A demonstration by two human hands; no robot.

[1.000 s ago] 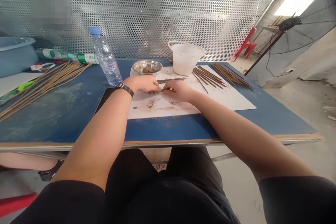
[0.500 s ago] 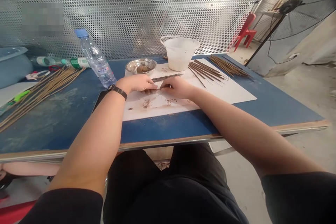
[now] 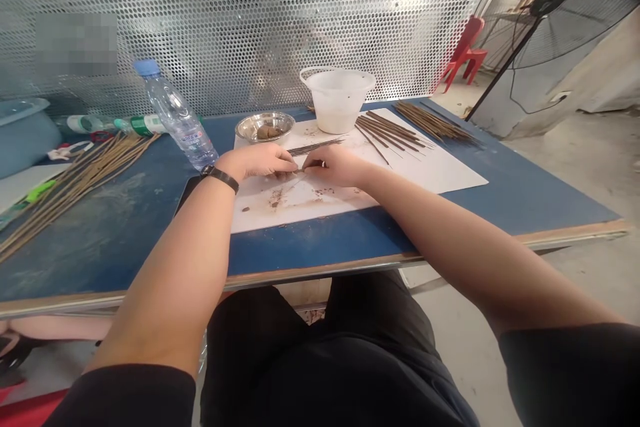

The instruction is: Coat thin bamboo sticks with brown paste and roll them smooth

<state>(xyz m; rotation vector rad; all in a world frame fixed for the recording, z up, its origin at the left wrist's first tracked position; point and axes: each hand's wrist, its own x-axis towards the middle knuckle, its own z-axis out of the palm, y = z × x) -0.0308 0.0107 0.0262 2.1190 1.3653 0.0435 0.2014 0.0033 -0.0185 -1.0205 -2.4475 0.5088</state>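
Observation:
My left hand (image 3: 265, 160) and my right hand (image 3: 333, 165) almost meet over a white sheet (image 3: 425, 170). Both hands have their fingertips pinched on a thin brown stick (image 3: 299, 171), most of which the fingers hide. Just beyond them lie several thin dark sticks (image 3: 317, 146). A metal bowl (image 3: 243, 130) with a brown lump of paste (image 3: 269, 132) stands behind my left hand. Brown crumbs (image 3: 275, 199) are scattered on the sheet near me. To the right, brown-coated sticks (image 3: 393, 132) with thin bare ends are fanned out.
A white plastic bucket (image 3: 337, 103) stands behind my right hand. At left are a tilted water bottle (image 3: 180, 120), a dark flat object (image 3: 189, 188) and long tan strips (image 3: 85, 177). Another bundle of sticks (image 3: 433, 121) lies far right. A perforated metal screen (image 3: 225, 27) borders the blue table (image 3: 525, 197).
Both hands stay pinched over the sheet, with the fingers shifted only slightly. The view has moved a little, so the table's things appear slightly farther left.

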